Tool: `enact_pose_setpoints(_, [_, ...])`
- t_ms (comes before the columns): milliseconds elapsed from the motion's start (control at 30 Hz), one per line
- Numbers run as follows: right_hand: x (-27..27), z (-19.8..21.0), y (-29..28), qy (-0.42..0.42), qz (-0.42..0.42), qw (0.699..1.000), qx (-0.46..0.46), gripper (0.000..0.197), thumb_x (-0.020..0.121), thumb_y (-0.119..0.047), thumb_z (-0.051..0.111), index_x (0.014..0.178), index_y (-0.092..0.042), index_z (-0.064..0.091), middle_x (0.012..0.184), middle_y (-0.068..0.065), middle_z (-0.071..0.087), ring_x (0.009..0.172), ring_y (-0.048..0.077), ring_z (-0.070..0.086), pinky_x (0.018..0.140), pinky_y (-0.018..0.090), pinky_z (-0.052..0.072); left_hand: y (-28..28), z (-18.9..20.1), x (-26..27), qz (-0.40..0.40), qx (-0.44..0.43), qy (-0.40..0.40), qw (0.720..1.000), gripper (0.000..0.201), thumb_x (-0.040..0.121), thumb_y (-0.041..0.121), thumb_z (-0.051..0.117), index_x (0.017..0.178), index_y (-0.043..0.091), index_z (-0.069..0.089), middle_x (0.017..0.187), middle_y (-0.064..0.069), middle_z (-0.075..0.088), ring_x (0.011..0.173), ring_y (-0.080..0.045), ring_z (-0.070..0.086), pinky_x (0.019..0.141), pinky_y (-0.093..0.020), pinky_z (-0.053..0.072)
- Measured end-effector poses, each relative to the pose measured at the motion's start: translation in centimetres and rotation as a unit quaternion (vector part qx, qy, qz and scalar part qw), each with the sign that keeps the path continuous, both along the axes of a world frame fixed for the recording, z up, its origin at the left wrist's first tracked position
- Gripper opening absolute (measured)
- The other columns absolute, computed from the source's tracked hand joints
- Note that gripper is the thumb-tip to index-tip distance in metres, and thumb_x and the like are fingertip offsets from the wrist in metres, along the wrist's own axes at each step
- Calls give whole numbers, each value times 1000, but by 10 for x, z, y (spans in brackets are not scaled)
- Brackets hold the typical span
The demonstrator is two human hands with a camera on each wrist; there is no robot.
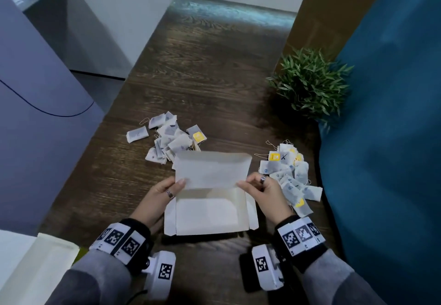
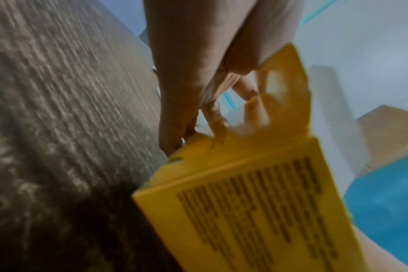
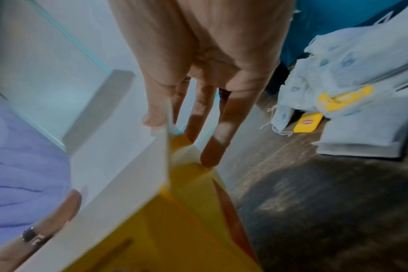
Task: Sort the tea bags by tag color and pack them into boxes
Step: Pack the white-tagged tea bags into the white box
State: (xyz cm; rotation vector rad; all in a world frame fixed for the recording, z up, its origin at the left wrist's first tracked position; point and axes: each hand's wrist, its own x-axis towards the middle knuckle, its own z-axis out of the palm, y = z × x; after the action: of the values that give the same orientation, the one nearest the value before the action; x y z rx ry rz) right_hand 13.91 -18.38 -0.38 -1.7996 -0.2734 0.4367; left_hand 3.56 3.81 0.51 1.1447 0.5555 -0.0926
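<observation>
An open cardboard box (image 1: 210,216), white inside and yellow outside (image 2: 256,202), stands on the dark wooden table near me. Its lid flap (image 1: 212,171) is raised. My left hand (image 1: 164,197) holds the flap's left edge, thumb on the inside. My right hand (image 1: 260,190) pinches the flap's right corner (image 3: 161,132). One pile of tea bags (image 1: 167,137) lies beyond the box to the left, with a yellow tag (image 1: 199,136) at its edge. A second pile (image 1: 291,175) lies right of the box (image 3: 352,88) with several yellow tags. The box holds nothing I can see.
A potted green plant (image 1: 310,85) stands at the table's right edge, against a teal panel (image 1: 393,137). A pale box or lid (image 1: 40,269) lies at the near left. A grey-violet surface (image 1: 35,113) borders the table on the left.
</observation>
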Motion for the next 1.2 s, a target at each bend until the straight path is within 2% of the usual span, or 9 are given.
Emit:
enact_pose_setpoints(133, [7, 6, 17, 3, 34, 999, -8, 34, 88, -23, 61, 55, -17, 52, 50, -14, 32, 54, 7, 28, 55, 23, 26, 14, 9, -2, 36, -6, 22, 999, 50, 79, 26, 60, 113, -9, 52, 112, -25, 63, 97, -34, 61, 90, -49, 48])
enact_pose_setpoints(267, [0, 10, 39, 33, 54, 998, -30, 36, 90, -25, 57, 55, -18, 52, 48, -13, 41, 53, 3, 35, 55, 21, 29, 35, 10, -4, 34, 9, 34, 999, 27, 87, 27, 58, 99, 2, 61, 94, -14, 71, 78, -25, 69, 66, -34, 58])
enact_pose_setpoints(333, [2, 14, 44, 81, -11, 996, -25, 30, 92, -29, 54, 66, -16, 63, 67, 5, 66, 67, 12, 55, 63, 26, 43, 43, 9, -3, 37, 2, 41, 999, 21, 89, 26, 56, 96, 7, 62, 89, -9, 72, 74, -22, 70, 60, -31, 57])
enact_pose_setpoints(400, [13, 14, 32, 10, -103, 987, -123, 15, 91, -28, 56, 85, -19, 67, 99, 11, 67, 91, 19, 58, 83, 36, 49, 48, 10, 1, 38, -4, 45, 998, 21, 90, 26, 56, 98, 8, 62, 91, -8, 73, 78, -22, 70, 61, -32, 56])
enact_pose_setpoints(500, [32, 9, -6, -112, -126, 886, -432, 35, 83, -26, 61, 117, -25, 55, 132, 3, 41, 122, 27, 38, 99, 48, 37, 51, 12, 7, 31, 3, 51, 998, 20, 89, 27, 57, 96, 10, 64, 93, -8, 73, 79, -23, 70, 63, -32, 54])
enact_pose_setpoints(600, [37, -2, -35, -19, -51, 838, -543, 61, 80, -18, 56, 134, -35, 34, 146, -3, 19, 131, 30, 21, 99, 54, 36, 49, 15, 12, 26, 9, 48, 998, 18, 89, 25, 57, 93, 10, 65, 90, -8, 73, 74, -20, 70, 59, -29, 56])
enact_pose_setpoints(933, [44, 4, -54, -67, -109, 887, -443, 10, 77, -9, 67, 80, -18, 66, 90, 14, 67, 84, 28, 62, 66, 25, 41, 43, 18, 22, 20, -5, 40, 999, 20, 89, 22, 57, 101, 8, 66, 102, -9, 72, 86, -23, 70, 69, -31, 58])
enact_pose_setpoints(1067, [34, 40, -50, -155, -178, 918, -319, 21, 73, -6, 75, 70, -22, 61, 63, 0, 56, 54, 2, 52, 52, 4, 37, 41, 15, 23, 24, -3, 39, 999, 21, 89, 20, 58, 101, 5, 65, 101, -11, 71, 83, -23, 69, 73, -35, 57])
enact_pose_setpoints(1200, [13, 93, -17, -146, -147, 966, -156, 19, 70, -13, 78, 71, -25, 64, 54, -18, 58, 53, -3, 52, 53, 6, 37, 36, 9, 24, 14, 3, 35, 999, 16, 88, 20, 60, 94, 7, 67, 98, -12, 71, 81, -24, 68, 75, -37, 55])
